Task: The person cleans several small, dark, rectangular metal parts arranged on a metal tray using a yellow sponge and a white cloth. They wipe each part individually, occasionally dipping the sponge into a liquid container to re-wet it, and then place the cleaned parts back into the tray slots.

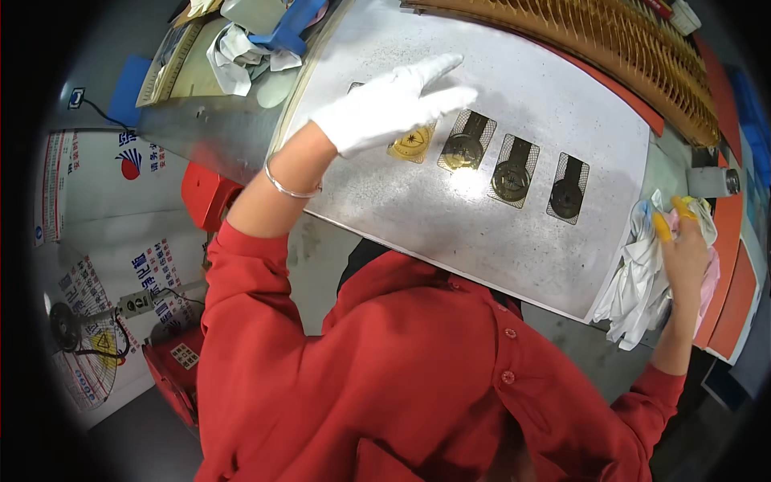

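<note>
My left hand (389,108), in a white glove, reaches over the white work surface (385,201) with its fingers stretched out and nothing held. Just below its fingers lies a gold round-faced metal piece (411,145), partly hidden by the glove. To the right lie three thin dark pieces in a row, each a disc with a bar above it on a mesh-patterned rectangle: one piece (463,149), a middle piece (512,177) and the rightmost piece (567,194). At the right edge my bare right hand (687,261), with yellow finger covers, grips a crumpled white cloth (638,277).
A brown rack with many thin slats (610,56) spans the far side. A jar (713,182) stands at the far right. Crumpled white cloths (234,56) and a blue holder (293,28) sit at the far left. A red box (207,195) is beside the table's left edge.
</note>
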`<state>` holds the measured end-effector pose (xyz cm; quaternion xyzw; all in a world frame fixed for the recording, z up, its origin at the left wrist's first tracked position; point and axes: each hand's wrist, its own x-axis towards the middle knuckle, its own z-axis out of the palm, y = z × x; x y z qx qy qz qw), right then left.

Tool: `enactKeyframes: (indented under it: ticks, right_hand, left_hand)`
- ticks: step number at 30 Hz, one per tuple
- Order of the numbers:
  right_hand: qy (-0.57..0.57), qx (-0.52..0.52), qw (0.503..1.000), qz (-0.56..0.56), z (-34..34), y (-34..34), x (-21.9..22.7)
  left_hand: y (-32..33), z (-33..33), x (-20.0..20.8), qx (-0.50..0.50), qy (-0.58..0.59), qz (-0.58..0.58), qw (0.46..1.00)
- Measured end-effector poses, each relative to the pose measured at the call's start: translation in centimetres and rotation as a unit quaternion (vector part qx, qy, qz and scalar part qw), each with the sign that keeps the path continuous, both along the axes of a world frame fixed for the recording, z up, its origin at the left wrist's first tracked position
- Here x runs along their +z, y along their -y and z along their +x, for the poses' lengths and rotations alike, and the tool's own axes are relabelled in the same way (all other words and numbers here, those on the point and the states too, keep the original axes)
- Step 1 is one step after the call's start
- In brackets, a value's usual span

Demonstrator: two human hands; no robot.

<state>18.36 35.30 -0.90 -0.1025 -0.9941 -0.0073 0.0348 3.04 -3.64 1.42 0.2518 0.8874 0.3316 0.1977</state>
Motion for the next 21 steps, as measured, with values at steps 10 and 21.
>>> enactKeyframes:
  ticks: [10, 21]
  right_hand:
    - [0.009, 0.009, 0.999, 0.036, 0.8, 1.8, -4.3]
    - [-0.265, -0.057, 0.887, -0.375, 5.0, 10.5, -0.3]
  left_hand:
    - [1.4, 7.9, -4.1, -0.173, -0.090, 0.159, 0.968]
    - [-3.7, 10.6, -5.5, -0.093, 0.142, 0.279, 0.945]
